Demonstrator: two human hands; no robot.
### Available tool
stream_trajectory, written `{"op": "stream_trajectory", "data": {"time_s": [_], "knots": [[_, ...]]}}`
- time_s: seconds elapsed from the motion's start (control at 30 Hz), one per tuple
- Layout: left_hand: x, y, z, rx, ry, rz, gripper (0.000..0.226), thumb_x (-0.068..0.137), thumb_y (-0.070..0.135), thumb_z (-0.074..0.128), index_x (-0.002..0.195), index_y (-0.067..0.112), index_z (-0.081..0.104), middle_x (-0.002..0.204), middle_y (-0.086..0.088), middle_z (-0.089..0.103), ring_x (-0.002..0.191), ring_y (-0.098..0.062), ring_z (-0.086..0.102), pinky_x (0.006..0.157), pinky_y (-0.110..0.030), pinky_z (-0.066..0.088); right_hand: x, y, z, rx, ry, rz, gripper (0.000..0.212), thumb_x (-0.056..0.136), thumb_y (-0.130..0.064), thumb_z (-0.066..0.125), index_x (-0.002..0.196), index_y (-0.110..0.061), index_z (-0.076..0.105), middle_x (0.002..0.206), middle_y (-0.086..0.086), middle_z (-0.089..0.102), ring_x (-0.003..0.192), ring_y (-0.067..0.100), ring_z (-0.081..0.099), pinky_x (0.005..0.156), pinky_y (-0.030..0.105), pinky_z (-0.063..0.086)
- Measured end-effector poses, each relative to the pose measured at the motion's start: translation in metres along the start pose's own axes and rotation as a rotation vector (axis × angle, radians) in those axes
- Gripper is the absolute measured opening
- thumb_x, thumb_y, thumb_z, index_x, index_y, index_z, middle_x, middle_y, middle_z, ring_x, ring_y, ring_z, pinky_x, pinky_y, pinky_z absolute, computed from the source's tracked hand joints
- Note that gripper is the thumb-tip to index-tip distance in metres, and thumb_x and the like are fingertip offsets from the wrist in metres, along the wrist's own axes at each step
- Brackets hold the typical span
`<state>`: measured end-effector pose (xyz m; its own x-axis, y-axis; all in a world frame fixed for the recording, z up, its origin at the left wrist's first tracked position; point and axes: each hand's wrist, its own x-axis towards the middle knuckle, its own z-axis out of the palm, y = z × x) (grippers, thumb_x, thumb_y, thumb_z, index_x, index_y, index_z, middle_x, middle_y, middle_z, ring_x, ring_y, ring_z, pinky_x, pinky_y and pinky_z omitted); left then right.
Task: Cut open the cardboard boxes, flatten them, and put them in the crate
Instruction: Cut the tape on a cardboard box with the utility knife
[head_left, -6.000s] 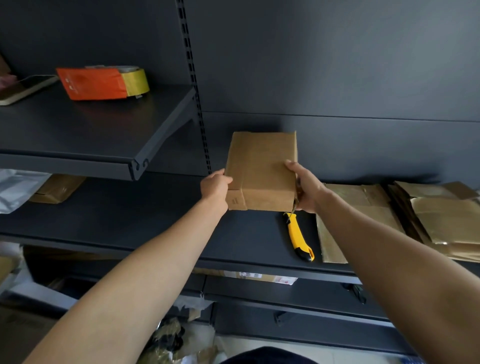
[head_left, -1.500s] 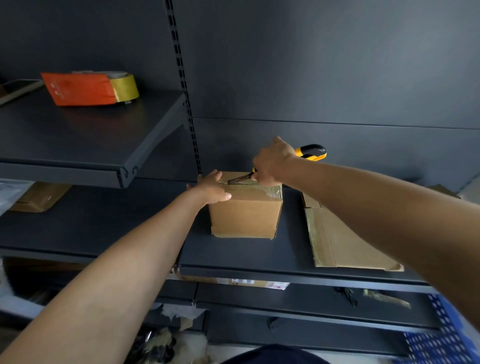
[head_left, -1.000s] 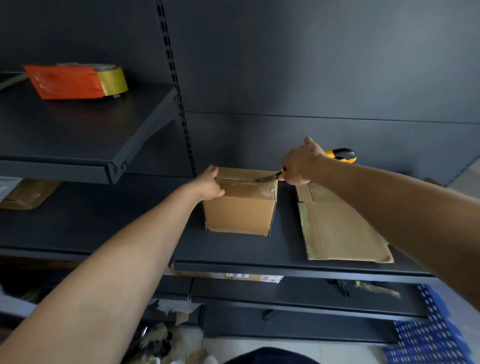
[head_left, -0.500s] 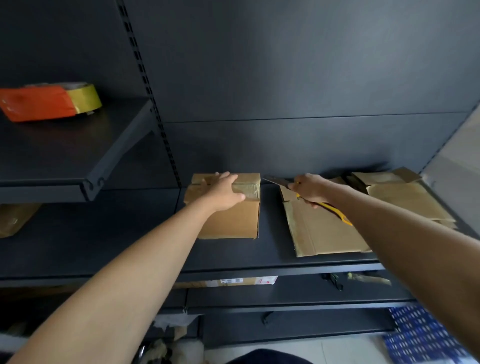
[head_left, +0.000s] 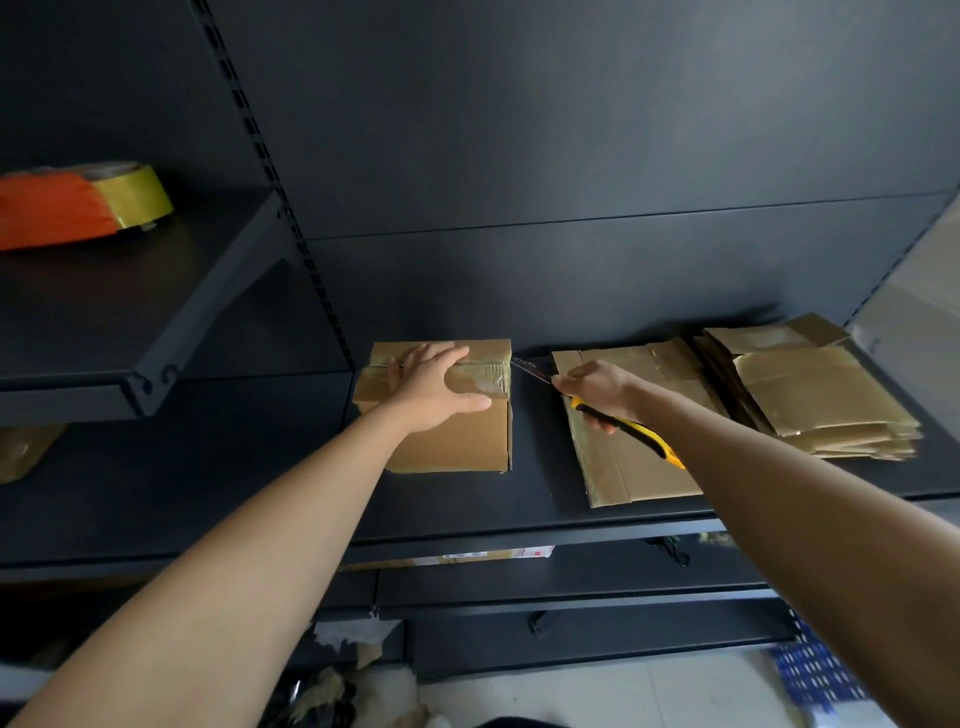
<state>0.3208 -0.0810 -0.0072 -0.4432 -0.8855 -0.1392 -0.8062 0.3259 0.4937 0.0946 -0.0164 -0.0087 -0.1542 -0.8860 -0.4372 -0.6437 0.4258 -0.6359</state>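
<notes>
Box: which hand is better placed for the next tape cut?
Right, probably. The right hand grips the knife, with the blade pointing at the upper right edge of the box. The left hand lies flat on top, better used to steady it.

One camera only, worn on the person's head, facing the dark grey metal shelf unit squarely and tipped a little downward. It stands at arm's length: both bare forearms run in from the bottom corners to the left hand, flat on a brown taped cardboard box, and the right hand, gripping a yellow-and-black utility knife, just above mid-frame. The wide lens bends the slotted upright post and reaches down to pale floor tiles and a blue perforated crate at lower right.
</notes>
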Motion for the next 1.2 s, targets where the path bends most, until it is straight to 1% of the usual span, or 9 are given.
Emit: {"op": "stream_trajectory", "data": {"time_s": [0.2,0.43,0.57,0.7,0.8,0.87,0.93,1.07,1.2], "knots": [[0.000,-0.002,-0.005,-0.033,-0.041,0.004,0.068,0.086,0.042,0.065,0.146,0.034,0.033,0.154,0.017,0.021,0.146,-0.016,0.004,0.118,-0.044,-0.001,0.000,0.004,0.010,-0.008,0.036,-0.048,0.038,0.100,-0.042,0.039,0.082,-0.012,0.055,0.056,0.007,0.048,0.044,0.020,0.041,0.044,0.025,0.037],[0.005,-0.004,-0.007,-0.052,-0.124,0.017,0.066,0.090,0.034,0.061,0.147,0.036,0.028,0.156,0.022,0.014,0.146,-0.010,-0.007,0.116,-0.044,-0.015,-0.015,0.015,-0.010,-0.075,-0.134,-0.042,0.036,0.099,-0.036,0.043,0.076,-0.009,0.053,0.057,0.010,0.049,0.043,0.019,0.040,0.044,0.026,0.036],[0.001,-0.006,-0.009,-0.106,-0.116,0.024,0.058,0.091,0.037,0.059,0.144,0.036,0.035,0.154,0.022,0.020,0.146,-0.008,-0.005,0.116,-0.043,-0.016,-0.009,0.024,-0.005,0.088,0.013,0.082,0.037,0.100,-0.041,0.042,0.090,-0.007,0.055,0.062,0.009,0.050,0.044,0.020,0.046,0.045,0.026,0.042],[0.001,-0.002,-0.004,-0.133,0.149,-0.032,0.043,0.086,0.047,0.061,0.126,0.031,0.057,0.142,0.010,0.040,0.139,-0.020,0.023,0.117,-0.045,0.014,-0.002,0.013,-0.002,0.178,0.083,0.108,0.041,0.091,-0.048,0.057,0.099,-0.009,0.052,0.070,0.009,0.054,0.051,0.020,0.055,0.054,0.031,0.055],[-0.001,0.004,0.002,0.074,0.379,-0.331,0.077,0.076,0.060,0.064,0.136,0.019,0.041,0.145,-0.006,0.026,0.134,-0.031,0.025,0.112,-0.047,0.021,0.009,-0.022,0.003,0.185,0.270,0.014,0.035,0.086,-0.033,0.068,0.106,-0.010,0.050,0.080,0.008,0.057,0.050,0.020,0.058,0.045,0.028,0.054],[0.000,0.004,-0.001,0.035,0.361,-0.547,0.105,0.067,0.068,0.068,0.145,0.014,0.024,0.152,-0.012,0.013,0.138,-0.036,0.019,0.111,-0.054,0.021,0.017,-0.052,0.007,0.135,0.328,-0.083,0.039,0.084,-0.032,0.070,0.111,-0.014,0.047,0.088,0.007,0.059,0.051,0.022,0.060,0.048,0.031,0.056],[0.003,0.002,-0.006,-0.120,0.316,-0.668,0.117,0.062,0.065,0.075,0.148,0.014,0.014,0.154,-0.015,0.008,0.139,-0.039,0.017,0.110,-0.055,0.025,0.025,-0.075,0.012,0.021,0.277,-0.135,0.047,0.082,-0.038,0.072,0.115,-0.017,0.047,0.091,0.005,0.060,0.052,0.021,0.062,0.056,0.034,0.060],[0.011,-0.007,-0.010,-0.339,0.287,-0.775,0.109,0.057,0.060,0.081,0.138,0.011,0.026,0.137,-0.015,0.031,0.119,-0.036,0.046,0.088,-0.042,0.047,0.034,-0.096,0.025,-0.135,0.108,-0.079,0.054,0.075,-0.044,0.078,0.103,-0.004,0.054,0.071,0.009,0.062,0.049,0.022,0.058,0.060,0.037,0.059],[0.019,-0.018,-0.008,-0.381,0.241,-0.772,0.116,0.055,0.064,0.079,0.144,0.018,0.020,0.145,-0.015,0.018,0.122,-0.042,0.043,0.088,-0.049,0.052,0.032,-0.091,0.034,-0.039,-0.025,-0.068,0.044,0.074,-0.037,0.081,0.079,-0.003,0.054,0.056,0.011,0.053,0.042,0.021,0.048,0.044,0.027,0.048]]}}
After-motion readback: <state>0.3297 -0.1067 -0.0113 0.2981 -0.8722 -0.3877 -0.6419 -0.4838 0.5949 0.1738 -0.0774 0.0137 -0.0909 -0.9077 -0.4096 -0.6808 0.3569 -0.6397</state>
